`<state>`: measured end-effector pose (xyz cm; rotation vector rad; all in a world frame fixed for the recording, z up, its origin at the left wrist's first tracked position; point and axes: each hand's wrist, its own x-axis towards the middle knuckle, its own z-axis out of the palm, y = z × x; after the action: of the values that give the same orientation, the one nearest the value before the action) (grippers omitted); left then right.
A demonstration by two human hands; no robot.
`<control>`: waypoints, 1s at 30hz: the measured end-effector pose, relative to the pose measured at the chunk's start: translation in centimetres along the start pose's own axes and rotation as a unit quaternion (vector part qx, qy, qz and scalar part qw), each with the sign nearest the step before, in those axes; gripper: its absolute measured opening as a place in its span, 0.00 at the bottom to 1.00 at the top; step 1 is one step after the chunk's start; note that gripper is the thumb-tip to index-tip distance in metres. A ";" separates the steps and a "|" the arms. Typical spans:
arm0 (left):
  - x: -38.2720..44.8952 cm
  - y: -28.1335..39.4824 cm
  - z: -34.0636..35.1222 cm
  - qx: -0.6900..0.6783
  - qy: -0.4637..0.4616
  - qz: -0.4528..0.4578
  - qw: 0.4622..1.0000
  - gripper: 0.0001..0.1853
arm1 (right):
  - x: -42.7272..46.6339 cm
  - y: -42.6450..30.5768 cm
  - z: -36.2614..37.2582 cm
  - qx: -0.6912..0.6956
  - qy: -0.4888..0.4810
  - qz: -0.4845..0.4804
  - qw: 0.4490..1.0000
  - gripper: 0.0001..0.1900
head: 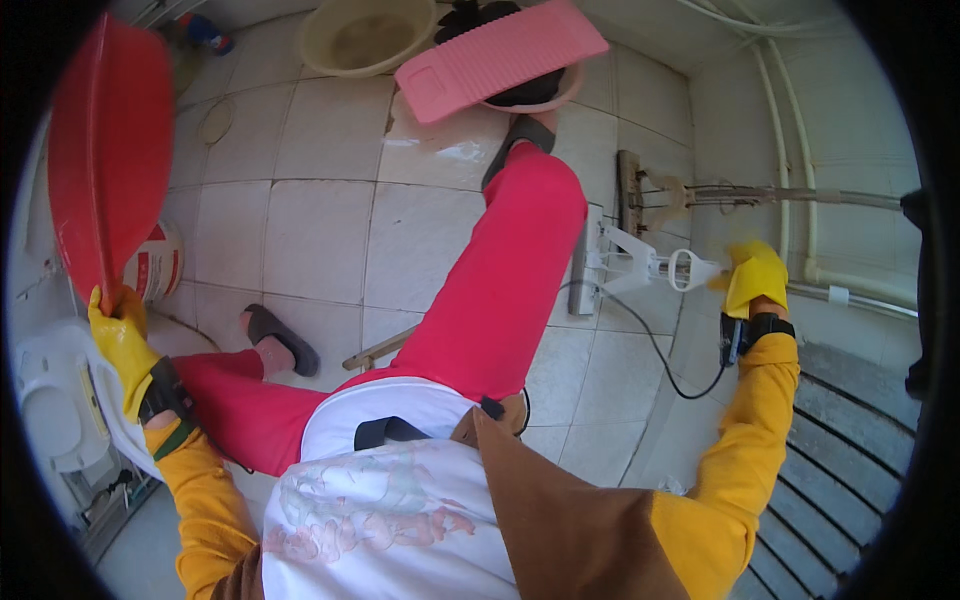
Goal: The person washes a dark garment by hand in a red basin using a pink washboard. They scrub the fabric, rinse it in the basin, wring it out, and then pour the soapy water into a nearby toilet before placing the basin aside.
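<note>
My left hand, in a wet yellow rubber glove, grips the lower end of a red plastic basin. The basin is turned up on its side at the far left. Out to the right, my right hand wears a matching glove and is blurred. It is beside the handle of a white squeeze mop, just past the mop's white lever ring. Whether its fingers close on anything cannot be told. The mop's head rests on the tiled floor, close to my knee.
A pink washboard lies across a pink basin holding dark cloth. Beside it stands a cream basin of murky water. A second mop leans by the wall pipes. A white bucket and plastic chair are left; slats lower right.
</note>
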<state>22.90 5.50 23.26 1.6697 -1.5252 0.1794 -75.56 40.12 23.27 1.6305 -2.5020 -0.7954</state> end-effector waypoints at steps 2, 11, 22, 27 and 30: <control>-0.4 -0.1 -0.5 0.068 -0.014 -0.007 0.998 0.26 | -0.3 0.4 1.3 -0.021 -0.098 -0.005 0.995 0.26; 0.1 2.0 -0.8 -0.076 0.031 -0.078 0.994 0.24 | -1.2 -2.0 -1.3 -0.079 0.050 -0.107 0.990 0.07; 1.8 1.7 -1.4 -0.460 0.062 -0.218 0.859 0.29 | -6.1 -2.5 -23.3 -0.247 0.234 -0.081 0.937 0.05; 0.7 3.3 -4.0 -0.814 0.103 -0.323 0.472 0.24 | -5.5 -7.6 -32.2 -0.262 0.318 -0.108 0.905 0.05; -0.2 4.5 -5.2 -0.820 0.085 -0.235 0.515 0.29 | -5.6 -13.1 -35.2 -0.212 0.387 -0.153 0.884 0.05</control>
<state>21.11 9.49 28.52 0.2836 -0.3795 -1.0707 -51.07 27.17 49.21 1.7240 -1.4386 -0.5008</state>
